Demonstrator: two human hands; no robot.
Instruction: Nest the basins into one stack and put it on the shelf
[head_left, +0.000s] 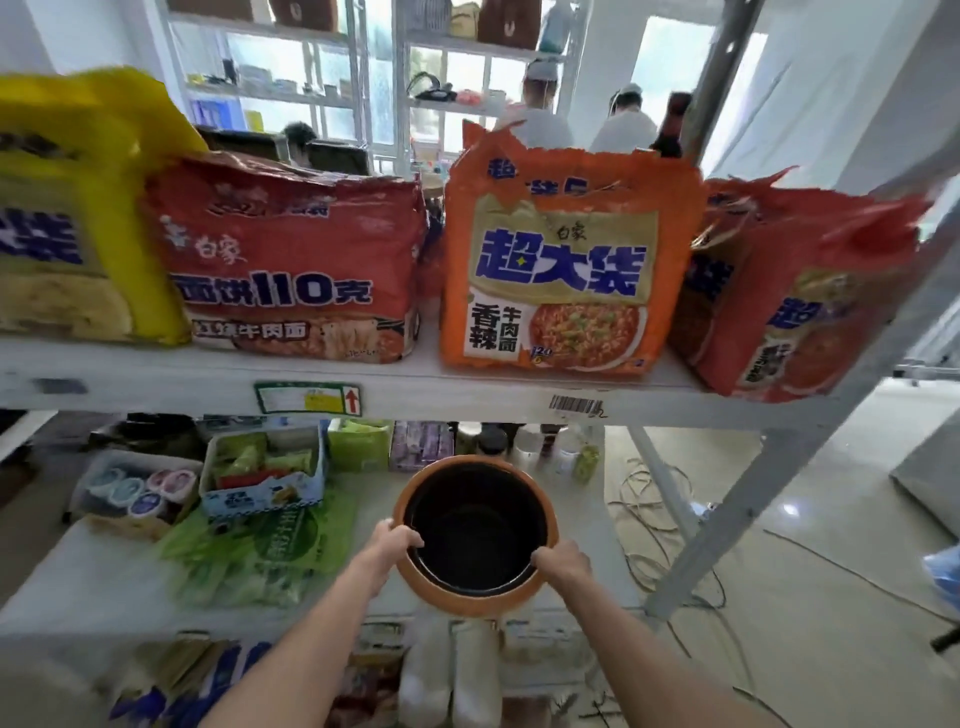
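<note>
Basins, nested: round black plastic basin seated inside a round orange plastic basin (475, 538), one stack, held over the white middle shelf board (93, 582) in front of the person. Left hand (389, 540) clamped on the stack's left rim, right hand (563, 564) clamped on its right rim. Step judged: nesting done, placing under way. Next move calls for lowering the stack onto bare board beside the green packet (249, 551). Upper shelf (467, 392) carries the orange noodle multipack (566, 260) among red and yellow packs. Grey metal upright (779, 478); pale glossy floor with loose cables.
</note>
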